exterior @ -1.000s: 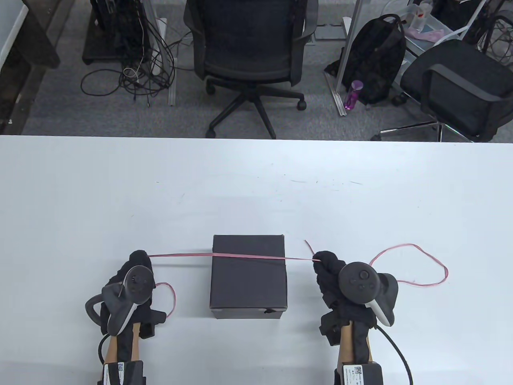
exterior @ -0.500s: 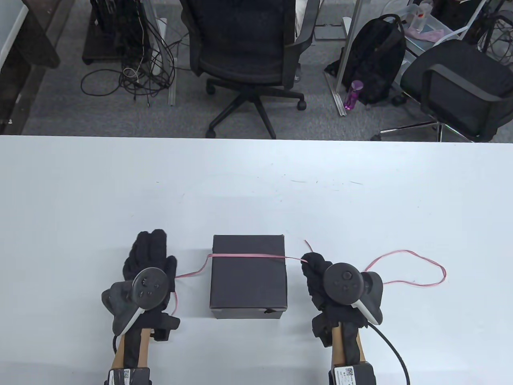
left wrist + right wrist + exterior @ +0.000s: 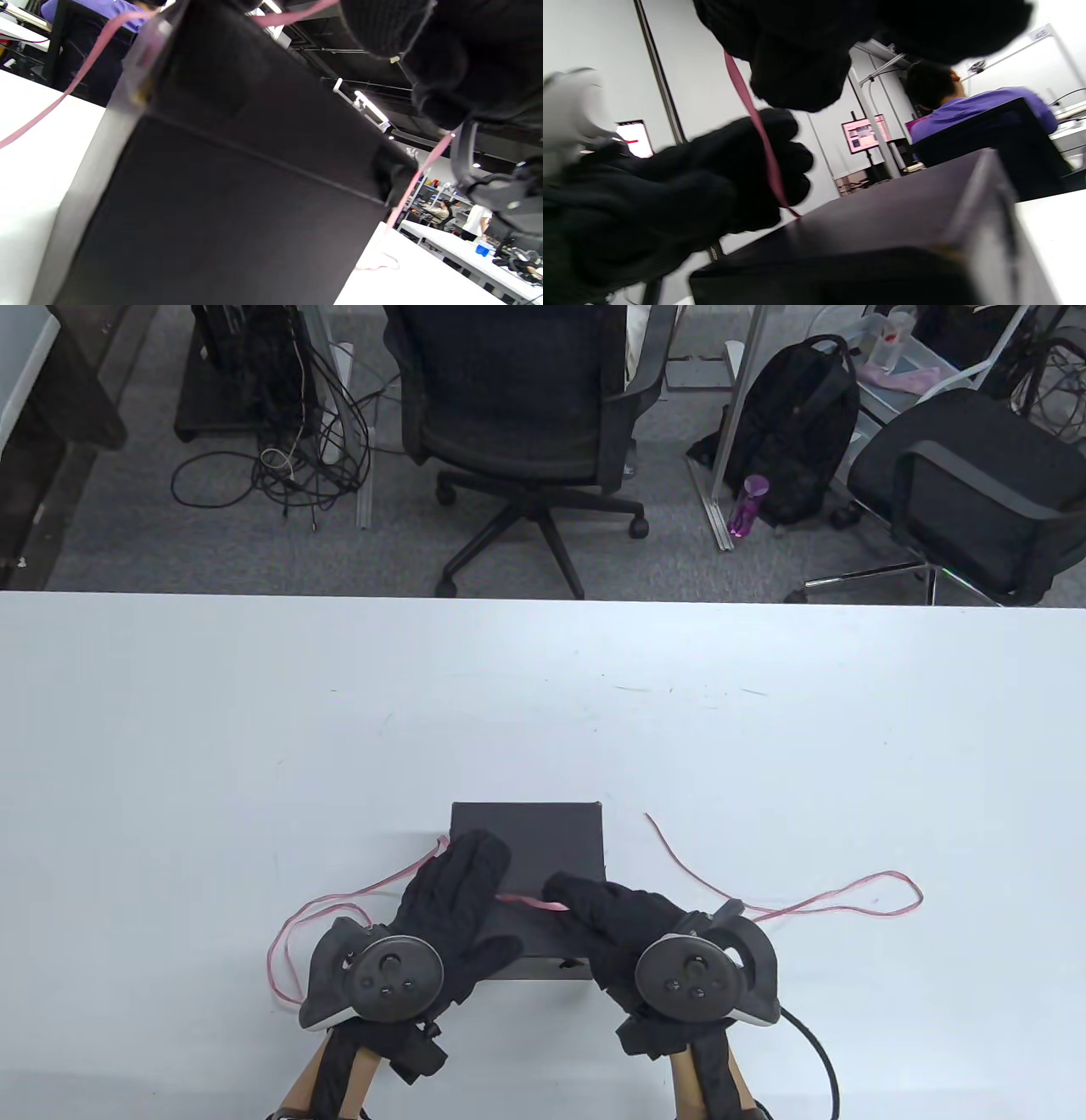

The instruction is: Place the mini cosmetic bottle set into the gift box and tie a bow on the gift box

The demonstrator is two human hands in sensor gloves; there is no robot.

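Both hands have come in from the box's flanks onto its lid, and the ribbon, stretched taut across the lid before, now lies slack. Left hand [image 3: 454, 899] rests on the gift box [image 3: 543, 836] lid with fingers straight, reaching toward 12 o'clock, apparently pressing the ribbon [image 3: 530, 902] down at the lid's middle. Right hand [image 3: 624, 920] comes in from 4 o'clock, its fingers [image 3: 567, 891] lying over the lid; right wrist view shows the ribbon rising from the lid up between its fingertips, so they look to pinch it. Closed box sits at 6 o'clock on the counter [image 3: 170, 729], near the front edge, square to the table view. Ribbon's long axis runs 9-to-3 across the lid; one tail loops off at 8 o'clock onto the counter, the other trails out to 3 o'clock with a loose end pointing to 11. Crossing point lies right between both sets of fingertips, roughly equal reach, left hand on top. Bottle set not visible, presumably inside. Judging: knot start, bow still to do.
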